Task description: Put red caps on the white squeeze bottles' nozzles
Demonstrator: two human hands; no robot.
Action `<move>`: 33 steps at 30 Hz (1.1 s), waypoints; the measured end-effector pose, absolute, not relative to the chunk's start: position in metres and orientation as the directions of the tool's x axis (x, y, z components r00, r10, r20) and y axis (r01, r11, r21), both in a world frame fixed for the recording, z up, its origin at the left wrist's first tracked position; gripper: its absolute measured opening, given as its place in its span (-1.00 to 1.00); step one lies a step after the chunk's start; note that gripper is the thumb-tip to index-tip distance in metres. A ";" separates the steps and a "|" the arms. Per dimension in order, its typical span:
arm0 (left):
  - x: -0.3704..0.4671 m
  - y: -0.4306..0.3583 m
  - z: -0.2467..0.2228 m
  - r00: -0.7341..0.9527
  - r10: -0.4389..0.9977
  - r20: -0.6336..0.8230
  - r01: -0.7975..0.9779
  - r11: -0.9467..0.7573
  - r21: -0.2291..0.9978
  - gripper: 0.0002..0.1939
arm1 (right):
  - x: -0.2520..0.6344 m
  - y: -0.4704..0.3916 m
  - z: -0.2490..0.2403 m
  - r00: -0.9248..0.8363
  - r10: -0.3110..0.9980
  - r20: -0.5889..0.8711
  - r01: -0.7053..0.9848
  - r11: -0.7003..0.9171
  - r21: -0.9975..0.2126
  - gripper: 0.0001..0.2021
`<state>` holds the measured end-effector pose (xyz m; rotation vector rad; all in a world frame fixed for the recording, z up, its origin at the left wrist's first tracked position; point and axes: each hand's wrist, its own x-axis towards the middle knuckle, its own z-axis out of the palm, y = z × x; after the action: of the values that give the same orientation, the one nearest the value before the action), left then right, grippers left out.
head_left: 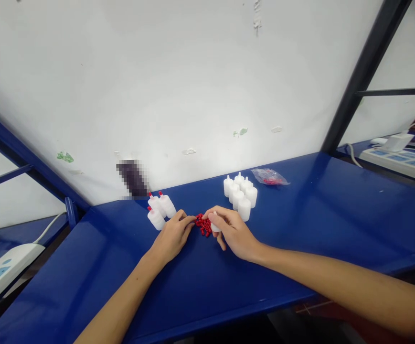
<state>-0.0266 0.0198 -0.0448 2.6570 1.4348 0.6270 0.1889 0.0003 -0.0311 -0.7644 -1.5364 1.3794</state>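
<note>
My right hand (234,231) is closed around a small white dropper bottle (215,226), held with its nozzle up between thumb and fingers. Just left of it, on the blue table, lies a loose pile of small red caps (204,225). My left hand (175,234) reaches to the pile's left edge, index finger and thumb bent close together; whether a cap is between their tips is too small to tell. Behind that hand stand three white bottles (157,205) with red caps on. Several uncapped white bottles (243,209) are grouped beyond my right hand.
A clear plastic bag (270,177) with red pieces in it lies near the wall. Power strips rest at the left (8,272) and right (402,160) sides. A blue frame post (28,157) and a dark post (365,76) flank the blue table (300,220).
</note>
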 end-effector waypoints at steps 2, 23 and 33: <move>-0.026 0.019 -0.044 0.473 0.818 0.328 0.785 -0.560 0.264 -0.71 | 0.189 0.000 -0.030 -0.408 0.881 0.238 -0.078 0.226 -0.971 -0.65; 0.003 -0.026 -0.028 0.595 0.602 0.533 0.447 -0.799 0.403 -0.84 | 0.196 -0.006 -0.035 -0.679 0.608 0.413 0.067 0.611 -0.789 -0.58; 0.011 -0.029 -0.021 0.509 0.711 0.486 0.344 -0.685 0.642 -0.89 | 0.193 -0.005 -0.040 -0.630 0.668 0.396 -0.016 0.499 -0.866 -0.51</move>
<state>0.0112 -0.0293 -0.0211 2.2844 0.8643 1.0458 0.1925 -0.0052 -0.0403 -0.5350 -1.9949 1.1632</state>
